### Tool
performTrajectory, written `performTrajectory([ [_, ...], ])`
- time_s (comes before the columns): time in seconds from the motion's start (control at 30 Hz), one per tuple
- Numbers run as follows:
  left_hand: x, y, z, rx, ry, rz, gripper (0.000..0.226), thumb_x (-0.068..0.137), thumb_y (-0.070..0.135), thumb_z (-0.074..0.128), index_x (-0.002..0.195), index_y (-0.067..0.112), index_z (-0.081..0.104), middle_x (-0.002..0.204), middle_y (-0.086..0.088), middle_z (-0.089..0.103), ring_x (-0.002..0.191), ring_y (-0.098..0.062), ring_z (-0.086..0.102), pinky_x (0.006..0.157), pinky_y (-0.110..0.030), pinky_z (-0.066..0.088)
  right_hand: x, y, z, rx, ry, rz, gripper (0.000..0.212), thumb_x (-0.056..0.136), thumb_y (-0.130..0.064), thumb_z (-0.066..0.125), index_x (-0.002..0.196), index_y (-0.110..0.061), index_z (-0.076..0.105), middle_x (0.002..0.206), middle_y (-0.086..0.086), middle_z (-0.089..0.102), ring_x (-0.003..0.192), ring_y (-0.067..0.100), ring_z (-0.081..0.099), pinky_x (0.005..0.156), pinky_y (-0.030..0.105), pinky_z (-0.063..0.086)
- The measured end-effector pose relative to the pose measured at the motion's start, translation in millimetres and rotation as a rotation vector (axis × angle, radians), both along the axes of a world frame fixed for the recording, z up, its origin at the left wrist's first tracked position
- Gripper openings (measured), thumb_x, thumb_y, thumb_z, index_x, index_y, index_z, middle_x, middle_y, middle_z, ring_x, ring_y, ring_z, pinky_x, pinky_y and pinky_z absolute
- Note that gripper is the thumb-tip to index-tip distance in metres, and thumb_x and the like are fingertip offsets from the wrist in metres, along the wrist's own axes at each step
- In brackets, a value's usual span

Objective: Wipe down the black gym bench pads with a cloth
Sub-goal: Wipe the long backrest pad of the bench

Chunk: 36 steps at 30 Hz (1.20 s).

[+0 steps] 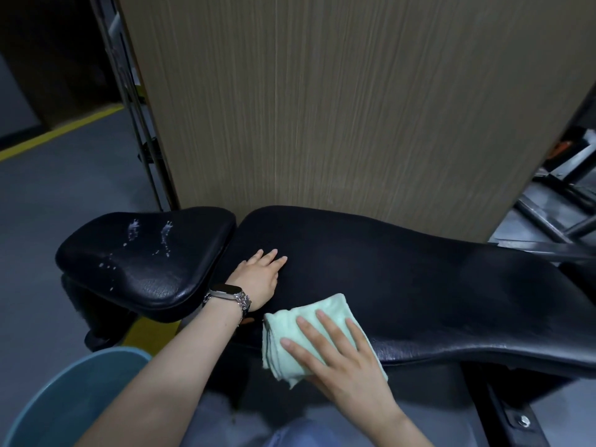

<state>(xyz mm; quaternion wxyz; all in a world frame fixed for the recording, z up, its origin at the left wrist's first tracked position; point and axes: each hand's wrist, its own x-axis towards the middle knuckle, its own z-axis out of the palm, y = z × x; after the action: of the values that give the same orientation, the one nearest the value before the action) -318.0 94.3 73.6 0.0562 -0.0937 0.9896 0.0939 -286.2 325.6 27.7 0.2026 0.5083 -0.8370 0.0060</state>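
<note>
A long black back pad (403,279) stretches from centre to right. A shorter black seat pad (145,266) sits to its left, with white foam splashes on top. A folded pale green cloth (290,330) lies at the long pad's near edge. My right hand (338,359) presses flat on the cloth, fingers spread, thumb under its lower edge. My left hand (259,274), with a watch on the wrist, rests flat on the long pad's left end, holding nothing.
A tall wood-grain panel (338,108) stands right behind the bench. A blue bucket (64,401) sits at the lower left. Metal frame bars (554,201) are at the right. Grey floor with a yellow line (61,130) lies to the left.
</note>
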Motion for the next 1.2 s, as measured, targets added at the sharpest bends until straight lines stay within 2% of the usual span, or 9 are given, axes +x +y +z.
performTrajectory([
  [0.13,4,8,1,0.001,-0.005,-0.004,0.048,0.101,0.021,0.024,0.148,0.027,0.016,0.158,0.003,0.006,0.145,-0.02,0.002,0.115,-0.041,0.013,3,1,4,0.013,-0.047,-0.041,0.061,0.078,-0.034,0.049,0.138,-0.042,0.041,0.14,-0.008,0.05,0.127,0.024,0.051,0.099,0.046,0.033],
  [0.37,12,15,2,0.023,-0.009,-0.008,0.048,0.102,0.022,0.024,0.148,0.028,0.016,0.158,0.004,0.006,0.144,-0.019,0.002,0.116,-0.04,0.012,2,6,6,0.041,-0.071,-0.047,0.075,0.071,-0.04,0.07,0.139,-0.042,0.04,0.142,-0.007,0.048,0.129,0.023,0.049,0.101,0.046,0.031],
  [0.57,15,17,3,0.033,-0.009,0.007,0.047,0.102,0.022,0.023,0.148,0.029,0.017,0.158,0.004,0.006,0.145,-0.019,0.002,0.116,-0.04,0.011,-8,44,4,0.035,-0.059,-0.082,0.064,0.078,-0.038,0.053,0.14,-0.041,0.04,0.145,-0.008,0.045,0.133,0.021,0.042,0.104,0.044,0.03],
  [0.67,16,19,6,0.038,-0.014,0.012,0.047,0.102,0.021,0.023,0.148,0.029,0.016,0.158,0.005,0.005,0.145,-0.019,0.001,0.116,-0.04,0.01,-13,55,3,0.038,-0.055,-0.102,0.065,0.077,-0.038,0.056,0.14,-0.04,0.04,0.145,-0.008,0.045,0.133,0.021,0.04,0.105,0.044,0.029],
  [0.77,16,21,7,0.029,-0.013,0.019,0.048,0.102,0.021,0.022,0.148,0.03,0.015,0.158,0.005,0.004,0.145,-0.02,0.0,0.116,-0.04,0.009,-10,52,1,0.023,-0.062,-0.125,0.062,0.078,-0.037,0.049,0.139,-0.04,0.042,0.143,-0.007,0.048,0.132,0.022,0.041,0.103,0.046,0.03],
  [0.93,13,34,10,0.027,-0.016,-0.012,0.047,0.102,0.025,0.022,0.148,0.031,0.016,0.158,0.006,0.004,0.144,-0.019,-0.001,0.116,-0.041,0.009,0,30,-3,0.036,-0.079,-0.152,0.08,0.065,-0.038,0.072,0.139,-0.04,0.042,0.143,-0.006,0.048,0.13,0.026,0.047,0.101,0.05,0.031],
  [1.07,5,47,8,0.022,-0.017,-0.051,0.046,0.102,0.025,0.023,0.148,0.032,0.017,0.158,0.007,0.004,0.144,-0.018,0.0,0.116,-0.042,0.009,8,4,-3,0.013,-0.082,-0.144,0.081,0.064,-0.035,0.073,0.138,-0.041,0.042,0.139,-0.006,0.052,0.127,0.026,0.051,0.099,0.05,0.031],
  [1.2,4,47,5,0.025,-0.017,-0.046,0.046,0.102,0.025,0.023,0.147,0.034,0.016,0.157,0.008,0.004,0.144,-0.017,-0.001,0.116,-0.041,0.009,0,15,-3,-0.018,-0.051,-0.081,0.062,0.078,-0.035,0.055,0.138,-0.043,0.041,0.14,-0.008,0.051,0.127,0.023,0.05,0.101,0.046,0.032],
])
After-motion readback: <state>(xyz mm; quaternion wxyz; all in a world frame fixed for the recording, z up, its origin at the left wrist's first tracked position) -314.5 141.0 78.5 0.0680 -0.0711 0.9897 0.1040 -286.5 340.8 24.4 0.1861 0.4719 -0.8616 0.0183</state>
